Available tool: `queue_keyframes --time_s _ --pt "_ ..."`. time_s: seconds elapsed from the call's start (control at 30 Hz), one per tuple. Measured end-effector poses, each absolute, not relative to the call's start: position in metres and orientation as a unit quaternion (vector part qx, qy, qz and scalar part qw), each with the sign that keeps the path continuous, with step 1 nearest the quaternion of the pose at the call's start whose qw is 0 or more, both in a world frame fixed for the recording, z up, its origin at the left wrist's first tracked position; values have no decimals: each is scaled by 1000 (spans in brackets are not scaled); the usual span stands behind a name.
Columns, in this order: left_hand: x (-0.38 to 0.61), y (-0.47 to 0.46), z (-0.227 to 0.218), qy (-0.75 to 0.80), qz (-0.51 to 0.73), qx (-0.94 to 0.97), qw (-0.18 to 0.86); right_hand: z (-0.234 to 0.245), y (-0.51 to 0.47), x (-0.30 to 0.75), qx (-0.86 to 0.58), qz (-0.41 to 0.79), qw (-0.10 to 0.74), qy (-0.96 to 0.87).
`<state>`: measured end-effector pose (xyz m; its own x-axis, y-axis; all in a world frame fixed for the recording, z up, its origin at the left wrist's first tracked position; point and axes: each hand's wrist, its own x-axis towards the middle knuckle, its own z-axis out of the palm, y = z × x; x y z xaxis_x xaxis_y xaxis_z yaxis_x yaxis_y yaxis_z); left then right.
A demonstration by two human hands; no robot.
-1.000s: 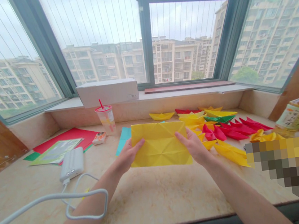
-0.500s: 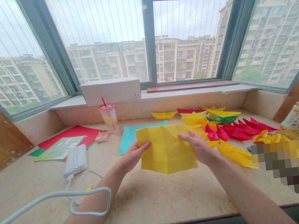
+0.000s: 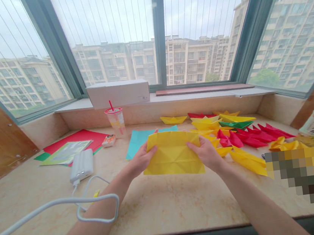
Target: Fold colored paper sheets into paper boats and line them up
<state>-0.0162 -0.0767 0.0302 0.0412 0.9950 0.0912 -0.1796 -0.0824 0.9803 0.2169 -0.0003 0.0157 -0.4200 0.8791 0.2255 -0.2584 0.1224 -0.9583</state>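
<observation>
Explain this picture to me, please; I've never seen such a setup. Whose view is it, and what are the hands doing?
There is no machine here, just a person's two bare hands. The view comes from one camera worn on that person's head, looking forward and down, so the forearms enter from the bottom edge. The left hand and right hand grip a creased yellow sheet by opposite sides. Around it on the counter, to the right, are folded paper shapes in yellow, red and green; a blue sheet lies behind; to the left are a lidded cup and a white power bank. A pixelated patch hides the lower right.
</observation>
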Motion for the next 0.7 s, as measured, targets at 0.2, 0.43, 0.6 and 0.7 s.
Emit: queue_keyframes --time_s 0.2,0.43,0.6,0.7 --pt "-14 -85 36 404 453 593 529 12 1 218 -235 477 454 -715" --pt "-17 -92 46 425 421 698 393 12 -2 218 -213 447 446 -746" --pt "-13 -90 38 417 447 675 414 14 -7 215 -249 461 475 -707" --pt "-9 -90 36 394 475 655 436 18 -8 217 -295 508 496 -640"
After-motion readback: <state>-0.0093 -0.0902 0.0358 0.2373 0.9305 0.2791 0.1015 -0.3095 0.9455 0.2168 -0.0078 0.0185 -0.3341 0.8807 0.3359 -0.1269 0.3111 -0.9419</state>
